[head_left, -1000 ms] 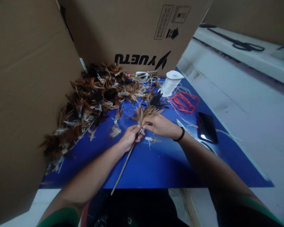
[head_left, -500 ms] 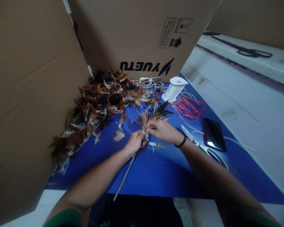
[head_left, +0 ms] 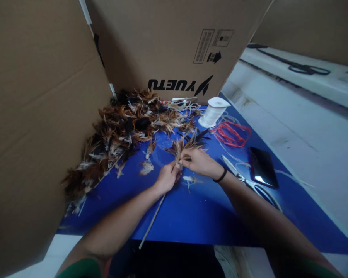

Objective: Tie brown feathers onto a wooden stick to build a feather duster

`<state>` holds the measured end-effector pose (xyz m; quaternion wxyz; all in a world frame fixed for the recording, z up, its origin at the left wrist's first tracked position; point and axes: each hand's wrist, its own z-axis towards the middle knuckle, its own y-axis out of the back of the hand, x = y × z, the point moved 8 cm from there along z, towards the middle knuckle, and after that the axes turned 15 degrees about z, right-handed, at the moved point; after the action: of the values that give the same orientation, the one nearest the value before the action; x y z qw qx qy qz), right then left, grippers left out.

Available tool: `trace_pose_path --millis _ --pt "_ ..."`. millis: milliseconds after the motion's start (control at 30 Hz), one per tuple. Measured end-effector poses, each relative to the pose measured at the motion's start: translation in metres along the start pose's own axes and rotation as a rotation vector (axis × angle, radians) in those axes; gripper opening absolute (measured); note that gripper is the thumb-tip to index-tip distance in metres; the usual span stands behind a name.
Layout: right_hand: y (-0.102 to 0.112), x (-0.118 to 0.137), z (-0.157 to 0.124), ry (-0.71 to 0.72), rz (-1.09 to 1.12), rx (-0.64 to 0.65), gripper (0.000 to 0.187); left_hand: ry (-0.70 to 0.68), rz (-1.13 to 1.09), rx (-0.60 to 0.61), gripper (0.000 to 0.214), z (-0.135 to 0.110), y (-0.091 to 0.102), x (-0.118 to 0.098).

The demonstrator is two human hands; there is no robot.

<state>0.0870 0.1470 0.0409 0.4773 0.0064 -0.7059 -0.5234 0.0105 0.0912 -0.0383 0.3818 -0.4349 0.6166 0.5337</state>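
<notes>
My left hand (head_left: 168,177) is closed around a thin stick (head_left: 152,222), whose lower end slants down past the table's front edge. At the stick's upper end a bunch of brown and black feathers (head_left: 178,146) fans out above my fingers. My right hand (head_left: 200,162), with a black band at the wrist, pinches the base of the feathers right beside my left fingertips. A small loose white feather (head_left: 191,179) lies on the blue table (head_left: 185,216) just below my hands. More loose feathers (head_left: 147,166) rest to the left.
A big heap of feathers (head_left: 113,135) lies along the left cardboard wall (head_left: 46,116). Behind stand a white spool (head_left: 214,112) and red string (head_left: 231,134). On the right are scissors (head_left: 240,177) and a phone (head_left: 262,166). A cardboard panel (head_left: 168,46) closes the back.
Both hands stay together at the feather base, with only slight finger shifts. The feather bunch has turned a little, and the view has tipped slightly.
</notes>
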Motion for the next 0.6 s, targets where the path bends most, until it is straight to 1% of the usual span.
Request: trace_pose_path --millis 100,167,200,233,300,333,400,500,600 --pt "0.001 0.008 0.003 0.009 -0.026 0.058 0.009 0.033 -0.02 -0.012 0.032 0.0 0.002 0.002" --pt "0.008 0.014 0.01 -0.003 -0.076 0.071 0.01 0.062 -0.076 -0.001 0.033 0.0 0.001 0.002" --pt "0.014 0.018 0.017 -0.004 -0.113 0.046 0.013 0.076 -0.109 0.008 0.032 0.0 0.0 0.001" --pt "0.022 0.022 0.026 0.004 -0.153 -0.005 0.016 0.091 -0.141 0.016 0.032 -0.001 0.0 0.001" --pt "0.038 0.031 0.049 0.055 -0.227 -0.128 0.019 0.122 -0.194 0.032 0.031 0.0 -0.001 0.001" --pt "0.041 0.033 0.063 0.082 -0.251 -0.163 0.019 0.139 -0.212 0.035 0.031 0.0 -0.002 0.001" --pt "0.04 0.034 0.094 0.128 -0.29 -0.183 0.018 0.17 -0.233 0.038 0.031 0.0 -0.001 0.002" --pt "0.024 0.026 0.137 0.144 -0.372 -0.145 0.022 0.193 -0.239 0.036 0.03 0.001 -0.001 0.004" --pt "0.008 0.017 0.165 0.145 -0.47 -0.115 0.027 0.182 -0.231 0.034 0.03 0.002 -0.001 0.007"
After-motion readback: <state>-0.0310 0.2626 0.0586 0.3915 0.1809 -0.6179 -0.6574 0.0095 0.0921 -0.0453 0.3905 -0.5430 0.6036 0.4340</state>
